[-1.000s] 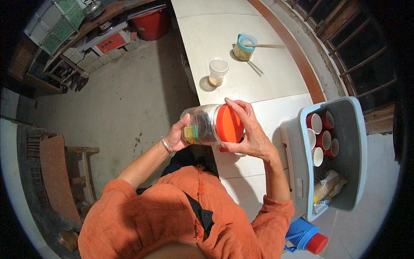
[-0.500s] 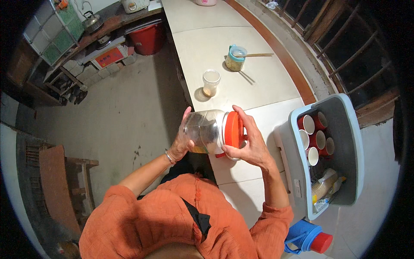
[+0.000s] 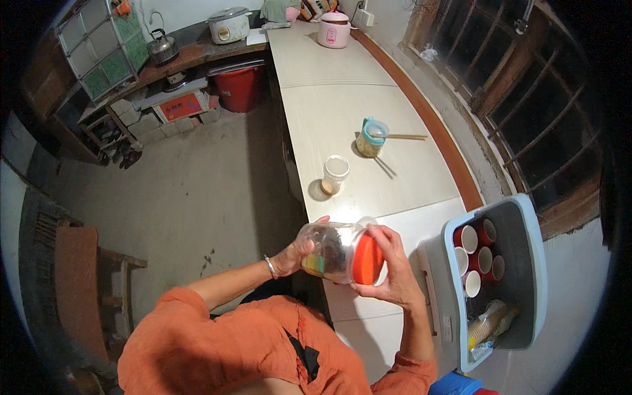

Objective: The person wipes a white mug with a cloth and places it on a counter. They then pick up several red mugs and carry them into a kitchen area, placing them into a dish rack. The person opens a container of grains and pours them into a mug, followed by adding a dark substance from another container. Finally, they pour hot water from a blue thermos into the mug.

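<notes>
A large clear jar (image 3: 334, 247) with a red lid (image 3: 368, 259) lies tilted on its side between my hands, above the counter's near edge. My left hand (image 3: 294, 255) is wrapped round the bottom end of the jar. Around the red lid curl the fingers of my right hand (image 3: 394, 273). Something dark and a yellow-green patch show through the jar wall; I cannot make out which contents these are. Just beyond the jar stands a small clear cup (image 3: 335, 174) with a little brown stuff at its base. Farther back is a lidded glass mug (image 3: 370, 139) with chopsticks (image 3: 405, 137) across its top.
To the right a grey-blue bin (image 3: 454, 329) holds several red paper cups (image 3: 484, 260) and a wrapped stack of cups (image 3: 487, 325). A pink cooker (image 3: 334, 33) sits at the counter's (image 3: 309, 62) far end. A barred window (image 3: 526, 85) runs along the right wall.
My view has tilted up, so the far counter shows more and everything sits lower. The jar has turned slightly in my hands, its lid facing me more. Both hands keep their grip.
</notes>
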The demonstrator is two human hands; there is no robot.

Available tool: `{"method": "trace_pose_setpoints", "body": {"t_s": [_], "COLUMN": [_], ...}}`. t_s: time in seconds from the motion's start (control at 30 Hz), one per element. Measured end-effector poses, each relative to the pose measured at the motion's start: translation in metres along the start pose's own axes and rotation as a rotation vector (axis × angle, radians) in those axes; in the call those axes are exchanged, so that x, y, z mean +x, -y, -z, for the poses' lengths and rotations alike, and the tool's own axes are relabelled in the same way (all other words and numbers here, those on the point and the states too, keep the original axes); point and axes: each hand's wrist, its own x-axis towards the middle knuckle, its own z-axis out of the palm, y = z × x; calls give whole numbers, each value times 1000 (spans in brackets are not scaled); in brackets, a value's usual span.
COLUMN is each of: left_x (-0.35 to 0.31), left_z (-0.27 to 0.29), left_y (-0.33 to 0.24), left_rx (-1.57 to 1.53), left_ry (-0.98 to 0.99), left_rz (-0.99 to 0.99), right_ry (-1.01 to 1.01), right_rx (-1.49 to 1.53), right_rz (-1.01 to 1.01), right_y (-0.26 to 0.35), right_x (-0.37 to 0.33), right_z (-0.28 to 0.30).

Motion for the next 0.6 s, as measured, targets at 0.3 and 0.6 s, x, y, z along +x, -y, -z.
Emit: {"method": "trace_pose_setpoints", "body": {"t_s": [0.3, 0.6], "left_x": [51, 95], "left_z": [24, 33], "left_y": [-13, -10], "left_rx": [315, -57], "left_ry": [93, 281], "left_rz": [-242, -1], "right_ry": [-362, -438], "right_rx": [197, -428], "right_rz": [-395, -86], "right_y": [2, 18], "right_x": [19, 29], "right_z": [-19, -17]}}
